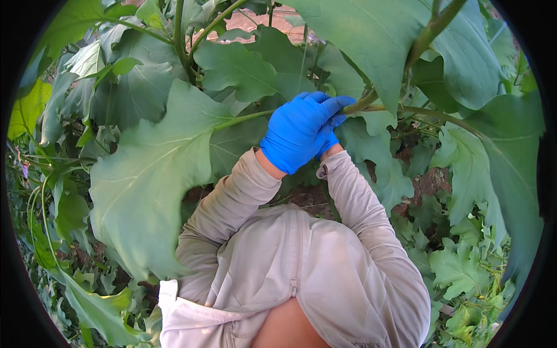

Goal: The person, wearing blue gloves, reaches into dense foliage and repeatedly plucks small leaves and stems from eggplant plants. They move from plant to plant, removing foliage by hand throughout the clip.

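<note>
Both my hands wear blue gloves and meet at a thick green stem (364, 102) of a leafy plant, which looks like an eggplant. My left hand (296, 130) lies on top, its fingers curled and their tips against the stem. Most of my right hand (329, 142) is hidden beneath and behind the left one, so its grip does not show. A leaf stalk (248, 118) runs in behind the left hand from a broad lobed leaf (152, 161). Another large leaf (365, 39) hangs over the stem above my fingers.
Foliage crowds in on every side, with a big drooping leaf (513, 152) at the right. An upright branching stem (180, 43) rises at the upper left. Brown soil (431, 185) shows through gaps. A purple flower (25, 169) is at the far left.
</note>
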Available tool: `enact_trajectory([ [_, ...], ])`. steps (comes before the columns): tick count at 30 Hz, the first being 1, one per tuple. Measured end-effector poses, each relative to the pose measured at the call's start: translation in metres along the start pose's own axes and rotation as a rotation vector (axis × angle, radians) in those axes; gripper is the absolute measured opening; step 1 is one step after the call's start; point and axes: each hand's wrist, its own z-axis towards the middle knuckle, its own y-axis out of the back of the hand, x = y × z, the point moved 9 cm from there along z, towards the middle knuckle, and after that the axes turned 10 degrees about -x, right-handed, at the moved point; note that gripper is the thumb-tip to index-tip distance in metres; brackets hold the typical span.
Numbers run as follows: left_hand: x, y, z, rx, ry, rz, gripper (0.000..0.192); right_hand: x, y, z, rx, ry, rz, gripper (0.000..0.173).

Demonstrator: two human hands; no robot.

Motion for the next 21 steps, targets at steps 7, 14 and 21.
enact_trajectory([
  [7,0.01,-0.002,0.009,0.16,0.274,-0.531,0.032,0.1,-0.007,-0.058,-0.243,0.1,-0.593,0.045],
  [14,0.002,-0.016,0.05,0.314,0.446,-0.795,0.025,0.132,-0.087,-0.14,-0.122,0.485,-0.823,0.048],
  [21,0.014,-0.018,0.074,0.348,0.485,-0.701,0.021,0.136,-0.115,-0.155,-0.12,0.822,-1.049,0.024],
])
